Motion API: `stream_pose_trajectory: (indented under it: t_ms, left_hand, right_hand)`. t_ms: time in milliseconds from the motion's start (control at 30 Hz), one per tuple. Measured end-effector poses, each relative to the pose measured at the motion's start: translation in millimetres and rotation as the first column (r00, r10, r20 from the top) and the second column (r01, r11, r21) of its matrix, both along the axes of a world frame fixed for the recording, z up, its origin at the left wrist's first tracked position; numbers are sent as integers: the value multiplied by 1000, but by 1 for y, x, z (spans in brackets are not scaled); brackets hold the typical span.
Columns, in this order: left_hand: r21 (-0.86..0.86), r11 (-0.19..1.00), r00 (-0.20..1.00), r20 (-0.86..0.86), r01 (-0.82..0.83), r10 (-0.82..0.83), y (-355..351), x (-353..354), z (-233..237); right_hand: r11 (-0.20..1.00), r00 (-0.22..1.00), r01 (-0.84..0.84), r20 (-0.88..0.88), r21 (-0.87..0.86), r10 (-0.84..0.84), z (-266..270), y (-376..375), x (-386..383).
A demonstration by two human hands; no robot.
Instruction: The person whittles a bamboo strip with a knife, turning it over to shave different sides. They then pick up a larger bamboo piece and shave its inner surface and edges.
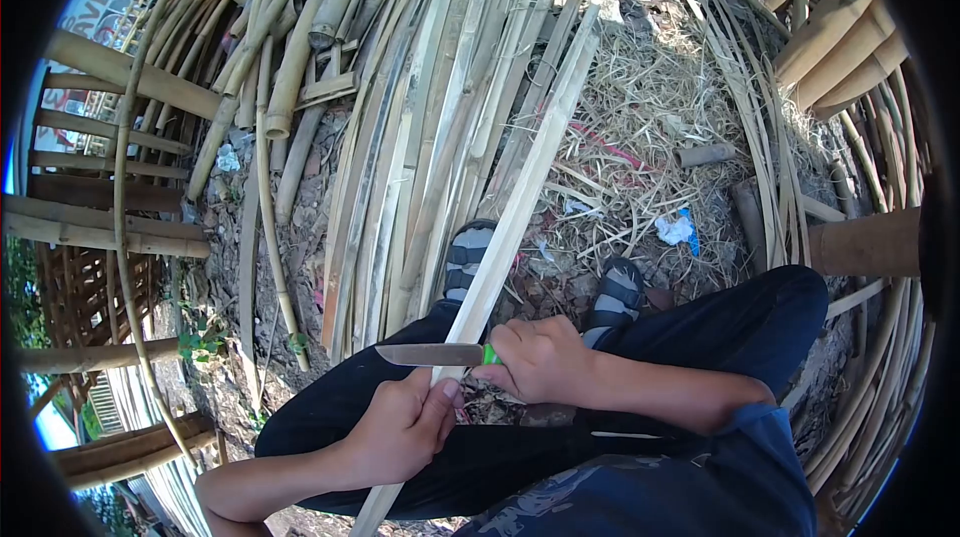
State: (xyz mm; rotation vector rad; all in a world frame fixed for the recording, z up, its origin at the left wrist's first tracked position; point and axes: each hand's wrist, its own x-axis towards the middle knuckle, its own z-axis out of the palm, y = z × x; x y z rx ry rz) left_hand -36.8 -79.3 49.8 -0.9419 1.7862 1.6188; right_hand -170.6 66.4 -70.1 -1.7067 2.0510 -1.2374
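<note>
A long pale bamboo strip (525, 202) runs diagonally from the lower middle up to the top right of centre. My left hand (405, 427) is closed around its lower part, thumb on top. In my right hand (540, 359) is a knife (430, 354) with a green handle, gripped in a fist. The blade points left and lies across the strip just above my left thumb. Behind the strip, several split bamboo strips (400, 167) lie side by side on the ground.
Curly shavings (640, 107) cover the ground ahead. My sandalled feet stand beyond the knife. Bamboo poles (140, 77) and a rack are at the left. Thick bamboo (865, 245) and thin strips stand at the right. A short bamboo piece (705, 154) lies among the shavings.
</note>
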Motion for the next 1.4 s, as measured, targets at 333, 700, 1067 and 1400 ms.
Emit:
stream_pose_trajectory:
  t_ms: [333,700,1067,1400]
  left_hand:
    - [-207,969,988,-50,132,-145,-1,-6,10]
    - [193,971,983,147,-138,111,-3,6,17]
    - [9,998,998,4,59,-59,1,4,14]
    - [-77,990,993,-14,118,-120,-2,3,17]
  right_hand:
    - [992,971,122,-205,-33,-126,-16,-1,-19]
    - [968,937,230,248,96,-247,0,10,-46]
    - [987,982,147,-114,-58,-153,-15,12,-36]
    - [975,926,205,-304,-90,-223,-28,14,-67]
